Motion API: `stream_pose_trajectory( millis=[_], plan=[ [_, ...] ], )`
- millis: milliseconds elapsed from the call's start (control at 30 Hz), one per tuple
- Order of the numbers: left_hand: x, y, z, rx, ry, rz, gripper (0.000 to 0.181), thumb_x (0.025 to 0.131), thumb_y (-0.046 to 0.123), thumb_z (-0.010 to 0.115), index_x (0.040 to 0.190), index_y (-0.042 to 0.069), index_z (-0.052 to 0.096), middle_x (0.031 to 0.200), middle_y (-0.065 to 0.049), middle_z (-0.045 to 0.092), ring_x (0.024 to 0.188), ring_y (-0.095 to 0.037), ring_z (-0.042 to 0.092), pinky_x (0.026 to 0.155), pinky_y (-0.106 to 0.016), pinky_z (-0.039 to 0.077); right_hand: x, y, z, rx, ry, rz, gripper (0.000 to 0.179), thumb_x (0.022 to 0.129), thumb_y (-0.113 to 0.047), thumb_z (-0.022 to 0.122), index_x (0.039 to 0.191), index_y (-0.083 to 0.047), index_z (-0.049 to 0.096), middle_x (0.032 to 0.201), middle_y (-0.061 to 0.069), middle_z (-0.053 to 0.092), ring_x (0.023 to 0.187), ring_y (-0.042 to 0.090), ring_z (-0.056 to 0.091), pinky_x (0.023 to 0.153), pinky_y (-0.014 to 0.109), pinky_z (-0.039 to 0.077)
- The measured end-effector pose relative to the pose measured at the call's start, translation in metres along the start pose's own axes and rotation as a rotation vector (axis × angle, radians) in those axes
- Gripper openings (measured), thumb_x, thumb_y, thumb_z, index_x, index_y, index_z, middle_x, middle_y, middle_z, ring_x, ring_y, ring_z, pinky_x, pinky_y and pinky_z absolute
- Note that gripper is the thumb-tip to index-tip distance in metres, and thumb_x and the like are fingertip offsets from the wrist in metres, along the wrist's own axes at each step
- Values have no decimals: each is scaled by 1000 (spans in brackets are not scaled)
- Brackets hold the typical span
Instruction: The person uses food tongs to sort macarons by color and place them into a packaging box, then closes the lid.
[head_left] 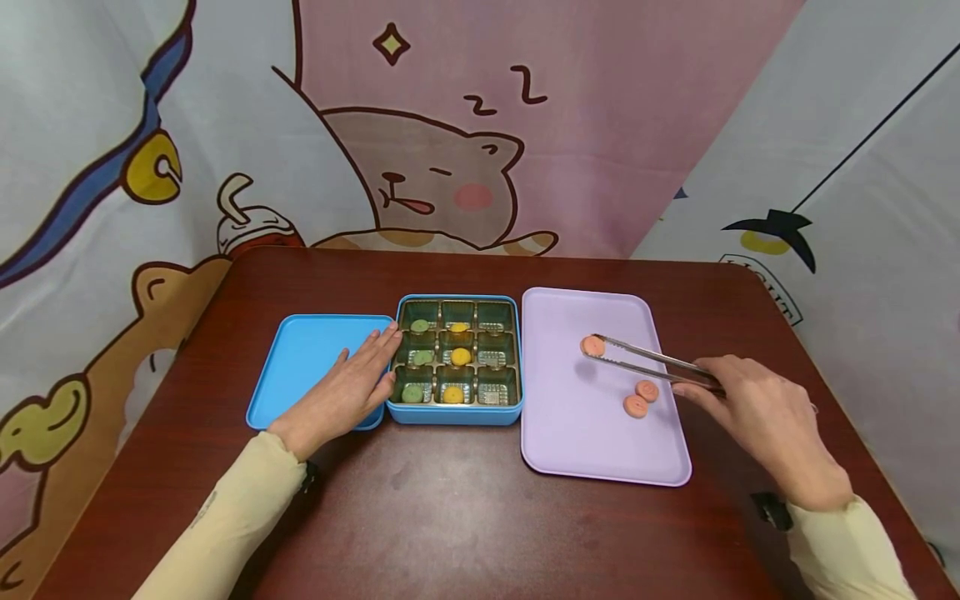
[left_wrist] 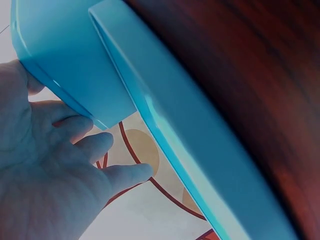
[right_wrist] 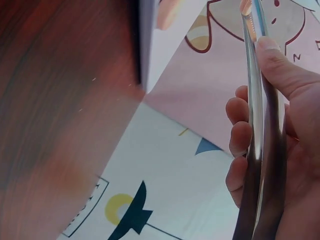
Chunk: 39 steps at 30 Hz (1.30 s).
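Observation:
My right hand (head_left: 765, 408) grips metal tongs (head_left: 660, 360) over the lilac tray (head_left: 577, 442). Between the tong tips is an orange disc (head_left: 592, 346), small and round. Two more orange discs (head_left: 635, 406) lie together nearer the tray's right edge. My left hand (head_left: 348, 383) extends its fingers against the left side of a blue box (head_left: 453, 415). In the box, a gold insert is divided into a grid of compartments. Green pieces (head_left: 412, 393) sit along its left column and yellow pieces (head_left: 453, 394) along the middle one. In the left wrist view, the fingertips meet the box wall (left_wrist: 70, 65).
A blue lid (head_left: 300, 358) lies on the table left of the box, partly under my left hand and forearm. The tray stands close to the box's right side. Behind the dark wooden table (head_left: 450, 517) hangs a cartoon-printed cloth (head_left: 600, 125).

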<state>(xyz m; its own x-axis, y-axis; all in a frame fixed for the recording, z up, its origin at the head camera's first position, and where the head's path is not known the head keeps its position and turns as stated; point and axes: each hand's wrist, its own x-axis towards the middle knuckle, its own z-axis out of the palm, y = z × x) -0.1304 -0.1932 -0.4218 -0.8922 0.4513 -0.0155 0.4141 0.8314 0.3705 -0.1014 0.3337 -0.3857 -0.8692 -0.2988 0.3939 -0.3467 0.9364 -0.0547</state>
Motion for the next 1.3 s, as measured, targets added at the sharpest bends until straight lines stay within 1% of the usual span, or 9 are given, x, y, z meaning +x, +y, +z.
stream_pose_trajectory(
  millis=[167,233,333,467,700,1033,1067,1267,1300],
  plan=[
    [0,0,0,-7,-1,-3,65,111,30,46,166,6,20,173,-8,12,157,-35,17,117,-71,20,1,-9,-2,-3,26,-45,45,74,-34,92,102,-5,74,83,9,70,58,16,55,41,32,41],
    [0,0,0,-8,-1,-4,65,111,30,46,166,6,20,173,-8,12,157,-36,17,117,-71,20,2,-12,-2,1,37,-63,46,79,-43,88,103,-6,74,82,8,70,58,15,53,41,31,40],
    [0,0,0,-10,-2,-5,65,111,30,46,166,7,20,173,-8,12,157,-36,17,117,-71,20,3,-17,-3,9,60,-88,59,90,-64,69,103,-7,75,82,6,70,59,15,55,42,32,41],
    [0,-1,0,-12,0,-4,64,112,30,45,166,7,20,173,-8,12,157,-35,17,117,-71,20,5,-23,-3,24,74,-102,80,93,-80,42,101,-8,75,80,4,68,61,15,55,43,34,43],
    [0,0,0,-14,1,-6,64,111,29,46,166,6,21,173,-8,12,157,-36,17,118,-71,19,9,-39,0,62,82,-119,77,91,-79,44,97,-9,75,76,0,65,59,12,51,42,31,40],
    [0,0,0,-18,-12,-14,65,111,30,46,166,7,19,173,-8,11,157,-36,16,118,-71,19,16,-61,2,87,43,-166,79,92,-80,36,96,-11,75,75,-3,63,59,9,47,43,26,38],
    [0,0,0,-20,-15,-17,65,111,30,46,166,7,19,174,-7,11,157,-36,16,118,-70,19,17,-62,2,90,41,-174,73,92,-77,45,96,-11,75,75,-3,64,59,9,48,44,26,39],
    [-1,1,-1,-24,-20,-24,66,111,31,46,167,9,18,174,-6,10,158,-35,15,119,-70,18,21,-70,4,105,42,-232,63,95,-70,55,97,-10,76,75,-5,65,62,8,54,47,28,45],
    [0,1,0,-24,-21,-26,66,111,31,46,167,9,18,174,-6,9,158,-34,14,119,-70,18,22,-71,4,107,43,-238,68,96,-72,48,97,-10,76,75,-5,65,62,8,55,48,28,46]
  ],
)
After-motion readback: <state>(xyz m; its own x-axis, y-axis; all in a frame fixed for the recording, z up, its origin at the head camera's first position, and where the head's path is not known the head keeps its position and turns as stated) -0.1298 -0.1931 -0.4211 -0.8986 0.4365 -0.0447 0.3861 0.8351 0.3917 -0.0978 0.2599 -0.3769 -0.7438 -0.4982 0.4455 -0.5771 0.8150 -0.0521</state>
